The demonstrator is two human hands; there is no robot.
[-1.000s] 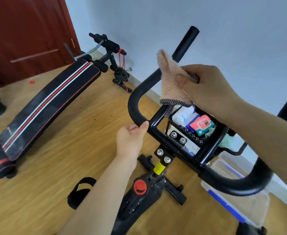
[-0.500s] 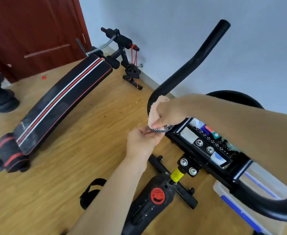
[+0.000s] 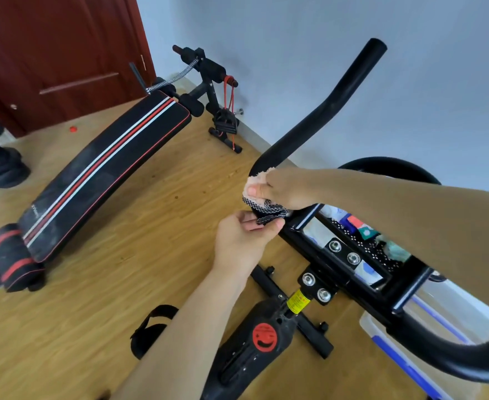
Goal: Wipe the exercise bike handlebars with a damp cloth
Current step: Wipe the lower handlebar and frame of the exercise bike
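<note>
1. The cloth [image 3: 259,194], pink with a black-and-white woven edge, sits bunched on the inner bend of the left handlebar [image 3: 318,111], where the black tube curves down to join the console frame [image 3: 338,246].
2. The right hand [image 3: 280,187] reaches across the bike and is closed on the pink part of the cloth, thumb pressing it against the tube.
3. The left hand [image 3: 243,241] is just below, thumb and fingers pinched on the woven edge that hangs under the bar.
4. To do this step well, I would wrap the cloth fully round the tube so the underside gets contact too, then keep the left hand's pull light, just enough to take up the slack.
5. From this bend, a firm slide up toward the free end of the bar looks sensible, turning the cloth to a fresh face on the way.
6. The bend itself probably needs a short back-and-forth twist, since a straight stroke would skip its inner curve.
7. The right handlebar [image 3: 439,359] appears only as a blurred arc at the lower right edge of the view, so its state cannot be judged.
8. The right forearm covers much of the console tray [image 3: 352,235]; the small items inside are too blurred to name.
9. Whether the cloth is damp cannot be told.
10. How much of the tube the cloth encircles is hidden by the 2 hands.
</note>
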